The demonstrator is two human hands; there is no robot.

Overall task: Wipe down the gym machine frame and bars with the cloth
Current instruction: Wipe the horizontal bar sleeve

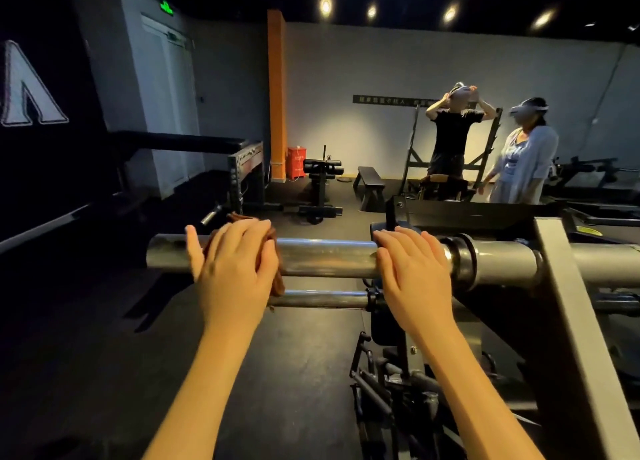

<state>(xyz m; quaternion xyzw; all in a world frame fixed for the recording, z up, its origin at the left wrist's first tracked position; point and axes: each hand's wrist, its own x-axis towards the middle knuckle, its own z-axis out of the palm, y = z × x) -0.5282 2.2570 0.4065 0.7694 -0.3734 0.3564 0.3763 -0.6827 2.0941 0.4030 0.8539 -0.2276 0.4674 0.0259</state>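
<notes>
A thick steel bar (325,257) of the gym machine runs across the middle of the view, with a thinner bar (322,299) just below it. A brown cloth (277,279) is draped over the thick bar near its left end. My left hand (232,262) lies on the cloth with straight fingers, pressing it against the bar. My right hand (412,269) rests flat on the same bar further right, beside the dark collar (459,258). The grey machine frame (568,303) slants down at the right.
Dark rubber floor lies below the bars. Black machine parts (388,390) crowd the floor under my right arm. Two people (450,140) stand at the back right by a rack. A bench (369,182), an orange pillar (277,95) and other machines stand further back.
</notes>
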